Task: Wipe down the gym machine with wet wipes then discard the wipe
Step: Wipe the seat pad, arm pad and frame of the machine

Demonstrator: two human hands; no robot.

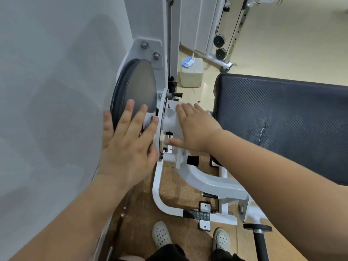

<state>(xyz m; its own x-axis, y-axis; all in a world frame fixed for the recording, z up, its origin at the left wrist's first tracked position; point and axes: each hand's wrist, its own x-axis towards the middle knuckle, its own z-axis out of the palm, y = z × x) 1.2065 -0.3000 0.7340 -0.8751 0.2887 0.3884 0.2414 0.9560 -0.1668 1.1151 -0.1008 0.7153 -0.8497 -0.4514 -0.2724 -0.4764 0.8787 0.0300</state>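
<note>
White wipe point(175, 117) under right grip point(194, 129). Disc point(137, 87) under left grip point(128, 144): dull grey face, darker blue-black rim. Machine frame point(203, 178) below right grip: glossy white; roller point(193, 160) on it black. Seat pad point(282, 113) right of right grip: black, fine diagonal weave pattern. Floor mat point(169, 185) below both grips: brown, speckled. Beyond right grip: off-white foam box point(192, 76) with blue-and-white pack point(188, 62) on top; floor point(282, 44) there cream.

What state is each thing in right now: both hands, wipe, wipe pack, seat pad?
left hand: open, fingers spread flat on the dark wheel.
right hand: open, pressing the wipe onto the gym machine.
wipe: out, draped under the right palm.
wipe pack: on the foam box, one wipe poking up.
seat pad: cover torn.
</note>
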